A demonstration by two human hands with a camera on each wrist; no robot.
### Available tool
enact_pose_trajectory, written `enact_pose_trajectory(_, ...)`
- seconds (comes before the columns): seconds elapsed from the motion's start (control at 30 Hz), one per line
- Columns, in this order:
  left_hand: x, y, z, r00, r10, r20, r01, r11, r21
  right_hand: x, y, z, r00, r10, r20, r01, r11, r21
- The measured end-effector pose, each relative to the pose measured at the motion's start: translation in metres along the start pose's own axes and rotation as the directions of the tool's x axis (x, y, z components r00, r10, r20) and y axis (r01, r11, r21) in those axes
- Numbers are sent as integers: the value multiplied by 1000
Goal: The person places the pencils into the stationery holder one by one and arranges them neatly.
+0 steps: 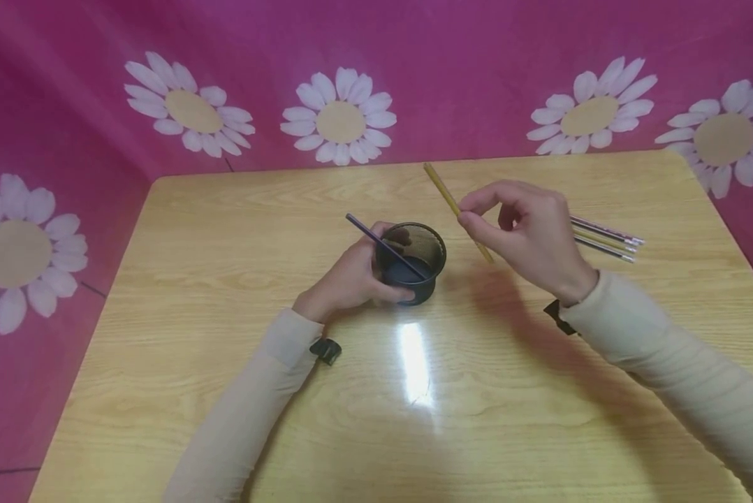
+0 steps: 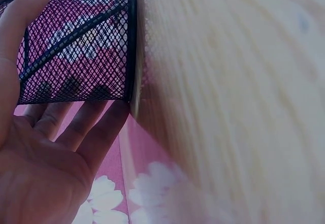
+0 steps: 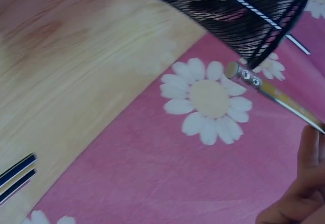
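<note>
A black mesh pencil cup point(image 1: 423, 292) stands on the table with its mouth up. My left hand point(image 1: 354, 276) grips it from the left side, thumb in front and fingers behind; the left wrist view shows them against the mesh wall point(image 2: 76, 38). One dark pencil point(image 1: 379, 242) leans inside the cup, its upper end jutting out to the left. To the right of the cup, my right hand point(image 1: 530, 234) pinches a yellow pencil point(image 1: 441, 184) in the air between thumb and fingertips. Its metal-banded eraser end point(image 3: 244, 74) appears near the cup's rim in the right wrist view.
Several pencils point(image 1: 605, 242) lie side by side on the table, partly hidden behind my right hand. A pink cloth point(image 1: 452, 84) with white daisies hangs behind the wooden table point(image 1: 194, 419) and at its sides. Light glares on the tabletop in front of the cup.
</note>
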State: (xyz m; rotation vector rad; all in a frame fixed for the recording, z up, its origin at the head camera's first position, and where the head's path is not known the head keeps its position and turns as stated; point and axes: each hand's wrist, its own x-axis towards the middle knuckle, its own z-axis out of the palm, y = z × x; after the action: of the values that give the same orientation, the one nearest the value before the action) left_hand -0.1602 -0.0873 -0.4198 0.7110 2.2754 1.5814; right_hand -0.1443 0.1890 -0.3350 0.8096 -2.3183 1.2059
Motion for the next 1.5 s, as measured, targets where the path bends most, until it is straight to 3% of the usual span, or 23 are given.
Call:
enact_pose_trajectory(0.3,0,0,-1,1000,10,-9,-10,1000,-1,15,-18,11,1000,-14,-12,16,989,148)
enact_pose_trajectory(0.9,1,0,-1,1000,0,-3,0,1000,14,33,-31,28,998,-32,-62,45,974,220)
enact_pose_trajectory(1.07,0,0,-1,1000,-7,-3,7,1000,20,35,-31,35,999,-32,-44,42,967,250)
enact_pose_trajectory(1.5,0,1,-2,1000,-9,13,9,1000,10,23,-20,53,998,55,24,-58,982,182)
